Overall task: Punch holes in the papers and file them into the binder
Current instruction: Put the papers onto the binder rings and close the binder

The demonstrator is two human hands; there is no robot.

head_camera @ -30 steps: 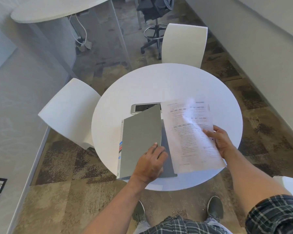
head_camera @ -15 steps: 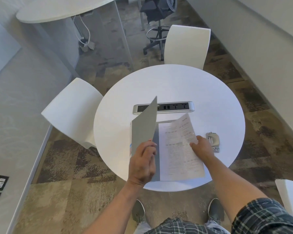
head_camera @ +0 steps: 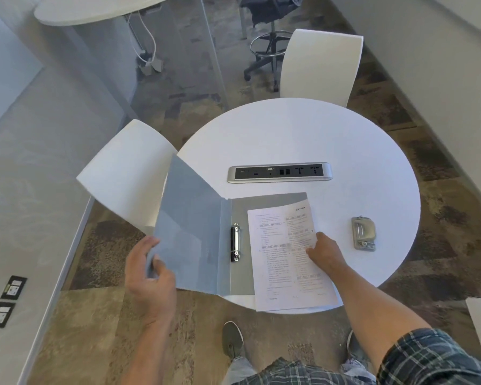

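The binder (head_camera: 233, 245) lies open at the near edge of the round white surface (head_camera: 303, 134), its front cover (head_camera: 186, 229) swung out past the left rim. The papers (head_camera: 286, 257) rest on its right inner face, overhanging the near edge, just right of the ring clip (head_camera: 235, 243). A metal hole punch (head_camera: 363, 233) sits well right of the papers; a power strip (head_camera: 279, 172) lies beyond the binder. The left hand (head_camera: 150, 276) pinches the cover's lower left edge, thumb on top. The right hand (head_camera: 324, 252) presses flat, fingers relaxed, on the papers' right half.
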